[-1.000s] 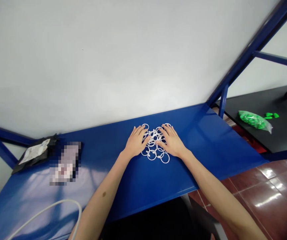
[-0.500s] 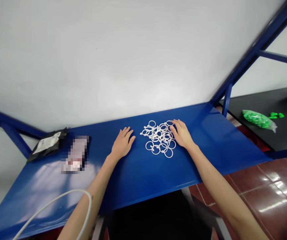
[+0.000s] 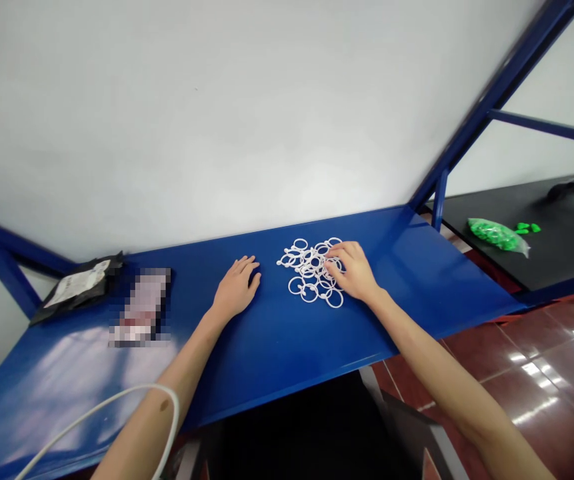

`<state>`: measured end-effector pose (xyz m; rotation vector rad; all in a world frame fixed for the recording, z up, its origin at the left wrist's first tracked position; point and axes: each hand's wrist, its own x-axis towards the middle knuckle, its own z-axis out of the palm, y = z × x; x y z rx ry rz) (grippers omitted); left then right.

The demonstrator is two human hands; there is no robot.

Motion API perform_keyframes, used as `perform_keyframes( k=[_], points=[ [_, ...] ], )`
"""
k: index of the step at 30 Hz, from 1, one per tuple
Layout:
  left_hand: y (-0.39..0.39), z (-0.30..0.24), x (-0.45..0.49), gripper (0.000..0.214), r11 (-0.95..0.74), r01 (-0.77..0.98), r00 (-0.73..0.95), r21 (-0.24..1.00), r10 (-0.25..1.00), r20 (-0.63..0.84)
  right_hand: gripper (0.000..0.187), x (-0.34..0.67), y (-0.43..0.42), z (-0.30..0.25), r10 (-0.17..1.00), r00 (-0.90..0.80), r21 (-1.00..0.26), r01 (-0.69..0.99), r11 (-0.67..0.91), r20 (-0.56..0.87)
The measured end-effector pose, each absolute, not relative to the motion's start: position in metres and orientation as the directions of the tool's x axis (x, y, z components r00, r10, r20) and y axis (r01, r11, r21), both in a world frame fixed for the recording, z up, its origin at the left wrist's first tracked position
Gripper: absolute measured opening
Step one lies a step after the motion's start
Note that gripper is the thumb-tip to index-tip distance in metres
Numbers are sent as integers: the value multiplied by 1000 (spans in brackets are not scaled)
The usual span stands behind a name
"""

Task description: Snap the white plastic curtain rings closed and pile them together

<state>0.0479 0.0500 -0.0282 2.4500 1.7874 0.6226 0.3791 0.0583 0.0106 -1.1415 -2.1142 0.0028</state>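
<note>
Many thin white plastic rings [image 3: 310, 270], each with a small round tab, lie in a loose overlapping pile on the blue table [image 3: 277, 353]. My right hand [image 3: 354, 270] is over the right side of the pile, its fingers bent and the thumb a little apart from them. Its fingertips reach the rings there and cover some of them. No ring is lifted. To the left of the pile, apart from it, my left hand [image 3: 237, 287] rests palm down on the table with its fingers stretched out, holding nothing.
At the table's left lie a black package with a white label [image 3: 79, 283] and a blurred-out flat object [image 3: 141, 303]. A white cable [image 3: 111, 397] loops across my left forearm. On a black table at right are a bag of green pieces [image 3: 497, 235] and loose green pieces [image 3: 527, 228].
My right hand has moved left, further over the ring pile, and its fingers have bent inward. My left hand keeps its flat pose. The view has shifted slightly.
</note>
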Motion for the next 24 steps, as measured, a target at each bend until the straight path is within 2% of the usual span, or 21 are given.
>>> perform_keyframes(
  k=[2, 5, 8, 11, 15, 17, 18, 19, 21, 23, 24],
  points=[
    [50, -28, 48, 41, -336, 903, 256, 268, 921, 293, 26, 362, 46, 13, 622, -523, -222, 633, 742, 583],
    [51, -28, 48, 40, -344, 899, 262, 271, 918, 297, 24, 339, 33, 13, 515, -712, -100, 539, 836, 478],
    [51, -26, 48, 38, -363, 890, 274, 277, 910, 311, 12, 328, 28, 11, 511, -746, -51, 544, 837, 427],
    [46, -20, 51, 36, -385, 878, 281, 285, 896, 343, 12, 322, 29, 12, 519, -737, -58, 552, 832, 433],
    [29, -5, 62, 42, -533, 796, 345, 287, 789, 508, 16, 307, 38, 22, 503, -735, -87, 526, 846, 455],
    [19, 4, 70, 33, -614, 728, 386, 305, 734, 558, 16, 295, 43, 28, 524, -720, -179, 502, 846, 456],
    [15, 7, 74, 26, -622, 699, 377, 352, 739, 558, 15, 289, 44, 30, 556, -696, -257, 495, 830, 455],
    [11, 10, 78, 20, -597, 671, 335, 441, 774, 537, 14, 284, 45, 32, 596, -667, -346, 485, 803, 448],
    [6, 13, 84, 15, -462, 547, 216, 699, 884, 415, 15, 275, 44, 33, 686, -597, -548, 437, 713, 416],
    [3, 14, 87, 16, -274, 294, 167, 916, 958, 233, 24, 270, 41, 30, 764, -543, -744, 336, 577, 347],
    [2, 14, 89, 17, -189, 151, 200, 970, 967, 157, 29, 270, 38, 27, 797, -525, -832, 267, 486, 297]
  ],
)
